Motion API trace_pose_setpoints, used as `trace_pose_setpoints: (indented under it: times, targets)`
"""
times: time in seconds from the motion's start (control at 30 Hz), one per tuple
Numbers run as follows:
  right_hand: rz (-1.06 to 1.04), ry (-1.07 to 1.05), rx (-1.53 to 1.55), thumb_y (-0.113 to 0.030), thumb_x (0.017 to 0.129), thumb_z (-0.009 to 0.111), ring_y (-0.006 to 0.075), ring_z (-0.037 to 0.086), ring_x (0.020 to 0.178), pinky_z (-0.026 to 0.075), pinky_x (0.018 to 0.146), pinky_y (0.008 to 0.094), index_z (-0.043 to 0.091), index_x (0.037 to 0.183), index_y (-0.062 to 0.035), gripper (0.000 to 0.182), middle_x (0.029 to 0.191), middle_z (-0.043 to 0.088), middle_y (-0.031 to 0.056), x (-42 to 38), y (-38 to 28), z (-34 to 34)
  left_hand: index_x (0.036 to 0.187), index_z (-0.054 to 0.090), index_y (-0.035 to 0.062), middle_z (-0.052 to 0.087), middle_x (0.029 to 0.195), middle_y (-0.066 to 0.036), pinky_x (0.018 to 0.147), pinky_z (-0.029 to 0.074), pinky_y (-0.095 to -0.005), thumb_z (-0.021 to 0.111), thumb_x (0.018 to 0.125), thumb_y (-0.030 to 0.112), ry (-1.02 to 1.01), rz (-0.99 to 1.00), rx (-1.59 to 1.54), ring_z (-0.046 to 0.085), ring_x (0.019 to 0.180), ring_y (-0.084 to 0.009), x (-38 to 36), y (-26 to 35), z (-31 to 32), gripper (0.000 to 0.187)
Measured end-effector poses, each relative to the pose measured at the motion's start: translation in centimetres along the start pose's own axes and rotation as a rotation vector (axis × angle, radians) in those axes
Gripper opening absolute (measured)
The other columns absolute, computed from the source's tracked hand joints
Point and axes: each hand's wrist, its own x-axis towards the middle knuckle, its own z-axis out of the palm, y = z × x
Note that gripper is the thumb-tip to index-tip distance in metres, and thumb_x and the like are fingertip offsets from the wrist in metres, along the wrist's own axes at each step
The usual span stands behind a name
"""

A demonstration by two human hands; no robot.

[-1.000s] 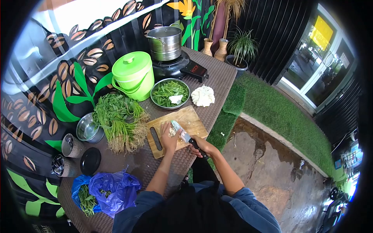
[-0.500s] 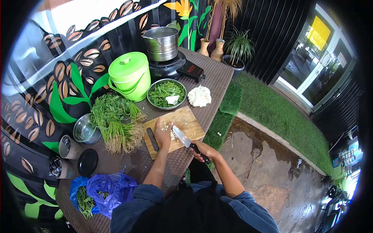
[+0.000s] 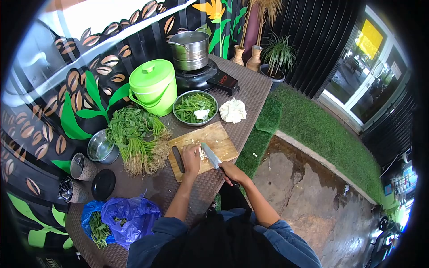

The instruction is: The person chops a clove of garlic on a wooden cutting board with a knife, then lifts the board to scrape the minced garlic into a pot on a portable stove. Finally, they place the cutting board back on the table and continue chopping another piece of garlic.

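Observation:
A wooden cutting board (image 3: 214, 136) with a dark handle slot lies near the table's edge, small pale chopped pieces (image 3: 203, 154) scattered on it. My right hand (image 3: 233, 173) is wrapped round the black handle of a kitchen knife (image 3: 211, 154), whose blade points away from me over the board. On the board, left of the blade, rests my left hand (image 3: 192, 159), its fingers curled together beside the chopped pieces; what they hold, if anything, is hidden. Beyond the board are a metal bowl of green leaves (image 3: 195, 107) with a white piece on top and a crumpled white bundle (image 3: 233, 110).
Left of the board lies a heap of rooted greens (image 3: 138, 138). Behind stand a lidded green bucket (image 3: 154, 89) and a steel pot (image 3: 191, 53) on a black stove (image 3: 196, 80). A metal bowl (image 3: 103, 149), black lid (image 3: 103, 185) and blue plastic bags (image 3: 132, 219) occupy the left side.
My left hand's fingers, earlier stretched up toward the blade, are now curled lower on the board. The knife stays in my right hand, its blade slightly shifted. The whole view has moved a little.

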Motion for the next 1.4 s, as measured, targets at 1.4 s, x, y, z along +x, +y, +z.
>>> trace_pose_setpoints:
  times: [1.4]
  targets:
    - [-0.116, 0.168, -0.186, -0.030, 0.098, 0.041, 0.0235, 0.054, 0.041, 0.043, 0.036, 0.0371, 0.047, 0.090, 0.0003, 0.032, 0.056, 0.053, 0.0121, -1.3, 0.2, -0.6, 0.087, 0.070, 0.0011, 0.065, 0.068, -0.011, 0.064, 0.050, -0.0310, 0.071, 0.081, 0.013, -0.088, -0.443, -0.354, 0.064, 0.066, -0.0192, -1.4, -1.2, 1.4, 0.013]
